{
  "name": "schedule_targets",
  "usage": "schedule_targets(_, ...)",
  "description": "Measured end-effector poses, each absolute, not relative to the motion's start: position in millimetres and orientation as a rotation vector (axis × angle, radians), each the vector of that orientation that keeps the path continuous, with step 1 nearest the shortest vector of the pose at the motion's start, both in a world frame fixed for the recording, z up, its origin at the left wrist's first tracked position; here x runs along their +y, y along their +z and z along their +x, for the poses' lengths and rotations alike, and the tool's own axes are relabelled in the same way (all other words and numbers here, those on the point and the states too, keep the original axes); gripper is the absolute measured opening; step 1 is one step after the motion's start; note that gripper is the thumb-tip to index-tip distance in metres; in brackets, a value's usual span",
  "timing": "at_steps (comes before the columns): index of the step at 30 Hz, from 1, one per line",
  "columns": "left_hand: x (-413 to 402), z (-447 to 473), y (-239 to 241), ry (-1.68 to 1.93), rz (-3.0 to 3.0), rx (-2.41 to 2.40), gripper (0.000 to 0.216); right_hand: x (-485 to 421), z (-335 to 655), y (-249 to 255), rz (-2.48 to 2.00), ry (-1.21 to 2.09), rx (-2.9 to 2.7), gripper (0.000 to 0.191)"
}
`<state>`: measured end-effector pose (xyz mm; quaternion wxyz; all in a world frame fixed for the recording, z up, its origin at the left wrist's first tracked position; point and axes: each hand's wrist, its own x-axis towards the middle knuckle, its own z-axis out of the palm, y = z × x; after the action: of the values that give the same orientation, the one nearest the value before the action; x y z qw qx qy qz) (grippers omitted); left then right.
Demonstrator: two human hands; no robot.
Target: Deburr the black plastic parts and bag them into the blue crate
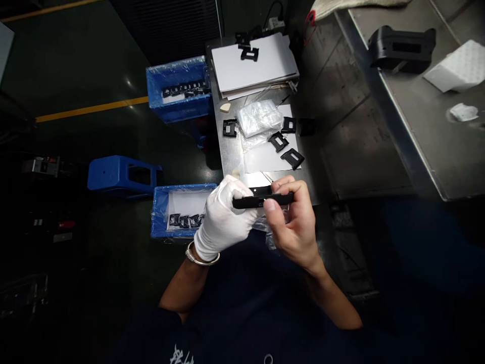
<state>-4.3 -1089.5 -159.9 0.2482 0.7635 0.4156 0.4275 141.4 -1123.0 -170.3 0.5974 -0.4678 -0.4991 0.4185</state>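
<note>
A black molded plastic part [250, 202] is held edge-on in front of my chest, over the near end of the metal table. My left hand [229, 215], in a white glove, grips its left end. Bare, my right hand [297, 217] pinches the other end, with the thumb on the near edge and fingers behind. Much of the part is hidden by my fingers. Beyond it, black plastic frames [292, 158] lie on white paper [261, 155], beside a stack of clear plastic bags [261, 119]. Another black frame [229, 128] sits at the table's left side.
Two lined blue bins [161, 211] [157, 96] with black parts stand left of the table. A blue stool [106, 174] is on the floor. At the back, a stack of white sheets [252, 71] bears black parts. Metal machinery [409, 126] rises on the right, holding a black housing [401, 48].
</note>
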Motion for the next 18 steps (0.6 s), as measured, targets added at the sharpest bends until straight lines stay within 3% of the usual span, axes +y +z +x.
schedule_targets(10,-1091.4,0.4,-162.4,1.199,2.125,1.202,0.021,-1116.9,134.8,-177.0,-1.134,0.919,-1.17,0.031)
schedule_targets(15,-1095.1,4.1,-168.4,1.209,2.234,1.197,0.024,-1117.1,132.4,-176.1,-1.196,0.851,-1.086,0.019)
schedule_targets(18,-1095.7,3.1,-159.2,1.22,2.197,1.119,0.03,-1124.4,142.8,-161.9,-1.123,0.983,-1.083,0.013)
